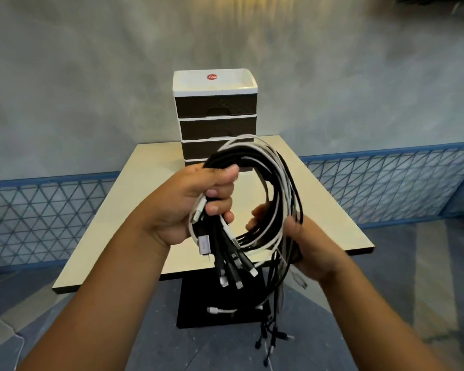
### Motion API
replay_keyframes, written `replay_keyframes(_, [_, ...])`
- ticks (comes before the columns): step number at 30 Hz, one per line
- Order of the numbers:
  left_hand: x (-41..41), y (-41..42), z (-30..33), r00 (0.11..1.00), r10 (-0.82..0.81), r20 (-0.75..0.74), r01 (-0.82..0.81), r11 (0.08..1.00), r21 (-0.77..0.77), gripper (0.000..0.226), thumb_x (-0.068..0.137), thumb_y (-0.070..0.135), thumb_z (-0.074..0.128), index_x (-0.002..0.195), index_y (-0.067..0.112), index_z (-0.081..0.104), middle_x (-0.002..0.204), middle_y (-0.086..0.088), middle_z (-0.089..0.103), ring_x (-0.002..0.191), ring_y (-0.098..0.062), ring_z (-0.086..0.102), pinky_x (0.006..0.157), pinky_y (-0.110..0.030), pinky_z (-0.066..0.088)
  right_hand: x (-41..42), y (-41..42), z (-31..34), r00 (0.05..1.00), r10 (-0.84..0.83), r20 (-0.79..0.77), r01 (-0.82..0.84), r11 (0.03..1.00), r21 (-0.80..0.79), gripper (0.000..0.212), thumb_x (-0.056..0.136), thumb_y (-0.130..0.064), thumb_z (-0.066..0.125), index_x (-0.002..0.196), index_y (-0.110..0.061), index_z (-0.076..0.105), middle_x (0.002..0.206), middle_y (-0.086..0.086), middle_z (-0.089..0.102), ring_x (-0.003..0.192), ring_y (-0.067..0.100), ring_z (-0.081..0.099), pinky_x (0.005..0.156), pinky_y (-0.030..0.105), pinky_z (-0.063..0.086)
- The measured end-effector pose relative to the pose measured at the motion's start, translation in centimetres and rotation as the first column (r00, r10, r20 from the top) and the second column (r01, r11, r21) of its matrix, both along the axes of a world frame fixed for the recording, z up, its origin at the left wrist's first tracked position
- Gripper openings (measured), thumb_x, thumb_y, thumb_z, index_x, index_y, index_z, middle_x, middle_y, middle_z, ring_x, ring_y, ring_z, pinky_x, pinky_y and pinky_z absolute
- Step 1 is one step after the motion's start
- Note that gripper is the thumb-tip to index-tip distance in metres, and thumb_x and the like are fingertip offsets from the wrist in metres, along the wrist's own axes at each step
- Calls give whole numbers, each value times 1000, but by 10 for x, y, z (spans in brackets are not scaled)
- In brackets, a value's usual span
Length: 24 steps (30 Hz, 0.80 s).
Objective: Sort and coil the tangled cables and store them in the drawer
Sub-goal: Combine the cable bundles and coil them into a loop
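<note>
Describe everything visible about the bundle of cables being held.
The bundle of cables is a mix of black and white cords looped together into one rough coil, held in the air above the near edge of the table, in front of the drawer unit. The left hand grips the coil's upper left, where several plug ends fan downward. The right hand holds its lower right side. Loose tails with connectors hang below the coil, past the table edge.
</note>
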<state>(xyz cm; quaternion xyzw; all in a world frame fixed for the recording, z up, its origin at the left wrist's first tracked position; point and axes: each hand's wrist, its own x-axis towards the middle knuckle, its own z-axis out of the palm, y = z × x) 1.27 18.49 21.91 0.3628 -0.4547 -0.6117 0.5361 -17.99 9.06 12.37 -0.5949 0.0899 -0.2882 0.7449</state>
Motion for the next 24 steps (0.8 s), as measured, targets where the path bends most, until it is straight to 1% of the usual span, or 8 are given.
replay_keyframes(4, [14, -5, 10, 991, 18, -136, -16, 1000, 18, 19, 89, 23, 55, 75, 17, 43, 49, 11, 33, 38, -2, 37, 53, -22, 50, 9, 14, -24, 991, -65, -118, 55, 994, -91, 20, 80, -25, 77, 92, -10, 71, 79, 19, 69, 83, 33, 67, 83, 39, 52])
replay_keyframes(6, [21, -6, 15, 984, 71, -162, -70, 997, 14, 20, 91, 23, 51, 74, 18, 43, 49, 11, 33, 37, -3, 37, 52, -22, 49, 15, 19, -32, 981, -88, -175, 79, 995, -58, 9, 89, -20, 67, 90, -11, 68, 68, 15, 63, 75, 33, 66, 78, 37, 52])
replay_keyframes(9, [29, -4, 20, 975, 149, -166, -147, 989, 25, 19, 91, 24, 48, 74, 19, 41, 48, 10, 31, 37, -3, 35, 50, -20, 48, 23, 22, -41, 964, -161, -214, 165, 986, 1, 22, 92, -33, 60, 90, -11, 63, 60, 7, 56, 67, 30, 65, 72, 34, 50])
replay_keyframes(13, [34, 0, 18, 964, 153, -216, -147, 988, 43, 18, 91, 26, 47, 76, 19, 41, 47, 10, 32, 37, -3, 35, 49, -20, 48, 32, 26, -46, 959, -189, -212, 195, 981, 7, 29, 92, -36, 57, 83, -9, 57, 57, 7, 52, 59, 28, 62, 70, 36, 50])
replay_keyframes(16, [36, -1, 15, 945, 144, -293, -137, 990, 43, 18, 92, 27, 48, 76, 19, 43, 48, 10, 33, 37, -3, 37, 49, -20, 49, 38, 32, -49, 923, -285, -258, 284, 958, -44, 33, 95, -37, 58, 80, -9, 53, 59, 7, 54, 69, 31, 67, 77, 35, 52])
replay_keyframes(19, [42, -5, 12, 910, 176, -375, -181, 983, 23, 18, 92, 27, 50, 77, 19, 44, 48, 11, 36, 39, -3, 41, 53, -21, 50, 43, 39, -56, 887, -335, -318, 333, 941, -61, 25, 97, -30, 55, 86, -8, 50, 65, 7, 60, 79, 31, 72, 80, 35, 54])
replay_keyframes(22, [43, -14, 6, 859, 286, -425, -296, 954, 45, 26, 95, 25, 50, 72, 20, 39, 49, 12, 40, 43, -3, 46, 59, -21, 52, 50, 47, -63, 828, -395, -398, 374, 918, -133, 25, 99, -34, 54, 83, -17, 45, 61, 3, 51, 54, 23, 59, 63, 42, 45])
replay_keyframes(24, [38, -22, -1, 791, 419, -445, -428, 899, 86, 33, 99, 25, 49, 67, 18, 41, 51, 8, 45, 47, -4, 51, 61, -22, 53, 57, 48, -61, 723, -494, -484, 383, 869, -314, 27, 100, -37, 51, 77, -27, 42, 61, -2, 45, 51, 15, 44, 58, 35, 38])
